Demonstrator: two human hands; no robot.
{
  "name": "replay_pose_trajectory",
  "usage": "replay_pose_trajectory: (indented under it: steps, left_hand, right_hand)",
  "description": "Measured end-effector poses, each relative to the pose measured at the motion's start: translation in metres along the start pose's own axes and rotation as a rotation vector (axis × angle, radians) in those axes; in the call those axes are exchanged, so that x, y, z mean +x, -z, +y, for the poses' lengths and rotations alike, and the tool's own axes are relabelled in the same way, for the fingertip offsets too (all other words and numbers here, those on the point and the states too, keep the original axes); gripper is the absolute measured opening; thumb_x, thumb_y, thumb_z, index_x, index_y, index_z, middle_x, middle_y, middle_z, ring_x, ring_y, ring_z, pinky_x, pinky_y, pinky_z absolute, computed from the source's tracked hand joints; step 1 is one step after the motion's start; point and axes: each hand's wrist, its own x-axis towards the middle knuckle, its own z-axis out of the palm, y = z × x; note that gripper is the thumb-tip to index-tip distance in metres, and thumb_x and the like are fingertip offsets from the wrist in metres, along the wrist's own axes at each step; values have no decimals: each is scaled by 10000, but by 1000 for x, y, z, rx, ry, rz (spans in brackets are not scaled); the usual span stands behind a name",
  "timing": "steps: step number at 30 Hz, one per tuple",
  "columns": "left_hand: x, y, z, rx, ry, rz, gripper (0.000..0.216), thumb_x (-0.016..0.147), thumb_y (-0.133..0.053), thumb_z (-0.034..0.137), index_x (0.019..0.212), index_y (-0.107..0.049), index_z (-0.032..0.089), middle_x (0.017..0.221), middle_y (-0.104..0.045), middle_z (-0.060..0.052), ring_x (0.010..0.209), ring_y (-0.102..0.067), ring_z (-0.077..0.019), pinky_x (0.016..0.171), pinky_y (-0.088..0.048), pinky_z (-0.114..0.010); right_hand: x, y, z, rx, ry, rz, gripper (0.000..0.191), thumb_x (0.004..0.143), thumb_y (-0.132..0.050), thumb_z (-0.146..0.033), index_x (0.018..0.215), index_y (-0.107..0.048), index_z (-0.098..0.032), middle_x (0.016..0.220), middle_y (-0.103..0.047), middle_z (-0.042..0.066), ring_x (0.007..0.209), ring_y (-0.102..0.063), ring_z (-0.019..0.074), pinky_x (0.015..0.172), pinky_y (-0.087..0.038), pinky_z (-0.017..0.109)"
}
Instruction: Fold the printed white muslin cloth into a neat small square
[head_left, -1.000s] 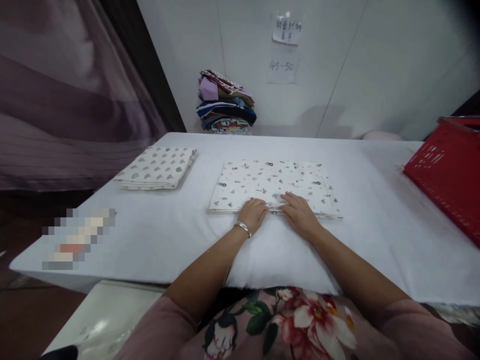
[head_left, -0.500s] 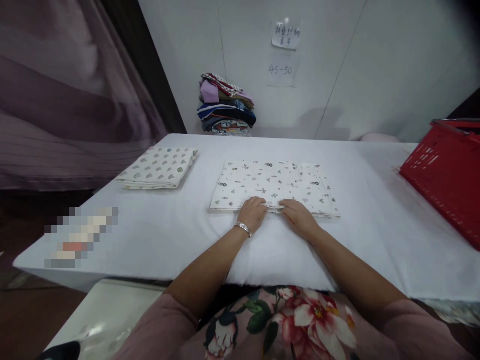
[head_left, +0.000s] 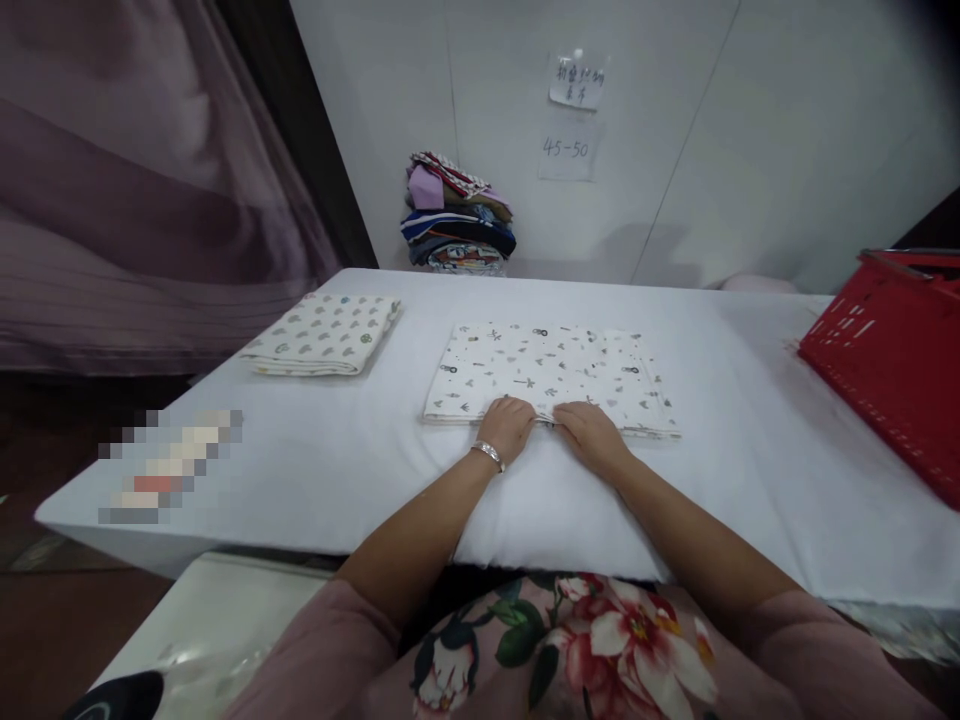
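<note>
A folded white cloth with small dark prints (head_left: 551,370) lies flat in the middle of the white-covered table (head_left: 360,460). Both of my hands rest side by side at its near edge. My left hand (head_left: 508,427), with a silver bracelet on the wrist, has its fingers curled and pinches that edge. My right hand (head_left: 592,435) is just beside it and its fingers also close on the edge of the cloth.
A second folded cloth with grey prints (head_left: 324,333) lies at the table's left. A red plastic basket (head_left: 892,360) stands at the right edge. A stack of folded colourful fabrics (head_left: 459,213) sits against the far wall under paper notes (head_left: 576,85).
My right hand has drawn back from lying on the cloth to its near edge, close to my left hand. The cloth has stayed in place.
</note>
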Motion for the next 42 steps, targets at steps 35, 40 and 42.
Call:
replay_pose_trajectory:
  steps: [35,40,42]
  left_hand:
    - [-31,29,-30,320,278,-14,208,849,-471,170,921,-663,206,1242,-570,-48,1181,-460,-230,986,-360,-427]
    - [-27,26,-31,342,208,11,219,823,-466,105,859,-664,191,1197,-601,-46,1166,-479,-229,957,-380,-410]
    - [-30,28,-34,346,159,41,217,827,-461,103,847,-660,188,1188,-606,-44,1161,-483,-228,949,-383,-403]
  right_hand:
    - [22,-12,-15,134,-139,-79,223,913,-427,-243,960,-635,-181,898,-617,70,862,-507,200,760,-375,300]
    - [20,-16,-14,93,-121,-49,244,914,-422,-245,1035,-623,-178,914,-618,74,866,-507,206,760,-384,309]
    - [19,-17,-14,81,-107,-32,266,915,-419,-241,1085,-612,-176,927,-617,76,875,-506,208,769,-386,313]
